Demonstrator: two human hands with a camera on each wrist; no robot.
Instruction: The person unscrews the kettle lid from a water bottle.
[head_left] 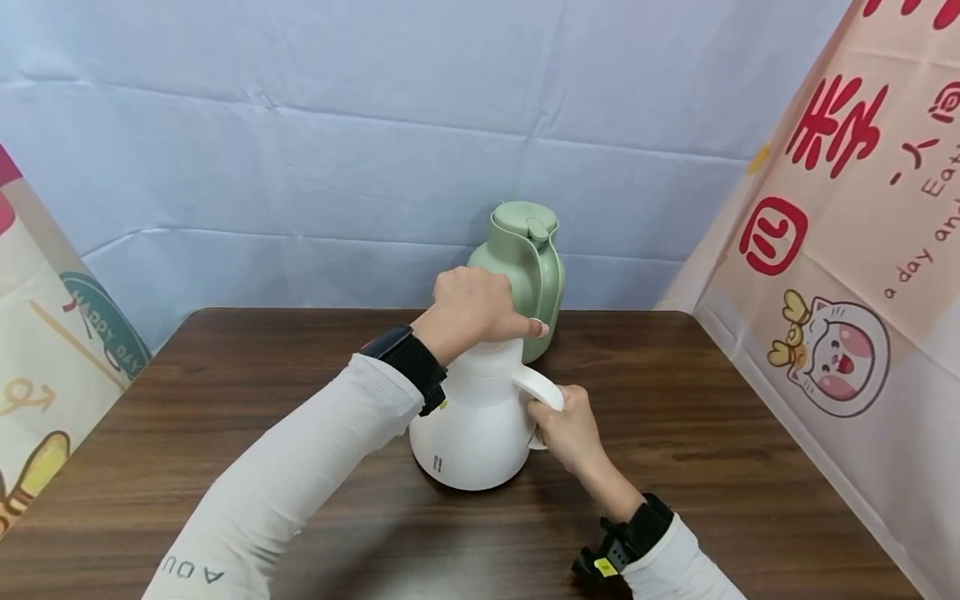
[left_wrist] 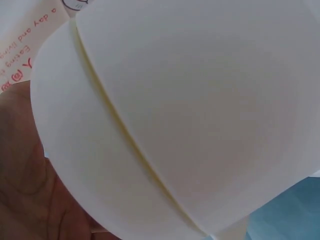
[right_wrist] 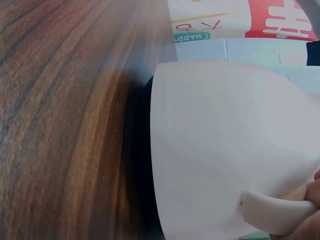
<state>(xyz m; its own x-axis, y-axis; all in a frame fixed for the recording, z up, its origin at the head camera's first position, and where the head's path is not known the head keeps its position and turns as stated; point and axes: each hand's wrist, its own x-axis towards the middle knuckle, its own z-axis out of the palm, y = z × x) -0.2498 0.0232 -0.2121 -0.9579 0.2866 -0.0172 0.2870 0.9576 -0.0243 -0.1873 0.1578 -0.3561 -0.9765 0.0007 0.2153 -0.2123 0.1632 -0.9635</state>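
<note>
A white thermal jug (head_left: 476, 433) with a dark base stands upright on the wooden table. My left hand (head_left: 476, 304) comes down over its top and grips the lid, whose rim is mostly hidden under the palm and fingers. Up close in the left wrist view, a pale yellow seam crosses the white jug (left_wrist: 200, 115), with that hand (left_wrist: 25, 180) at its edge. Lower down on the right, my right hand (head_left: 570, 425) holds the curved handle (head_left: 540, 387). The right wrist view shows fingers wrapped round the handle (right_wrist: 275, 215).
Right behind the white jug is a light green thermal jug (head_left: 517, 258), partly covered by my left hand. The brown table (head_left: 675, 417) ends at a pale blue cloth backdrop (head_left: 337, 167). Printed cloths hang on the left (head_left: 45, 333) and right (head_left: 847, 250).
</note>
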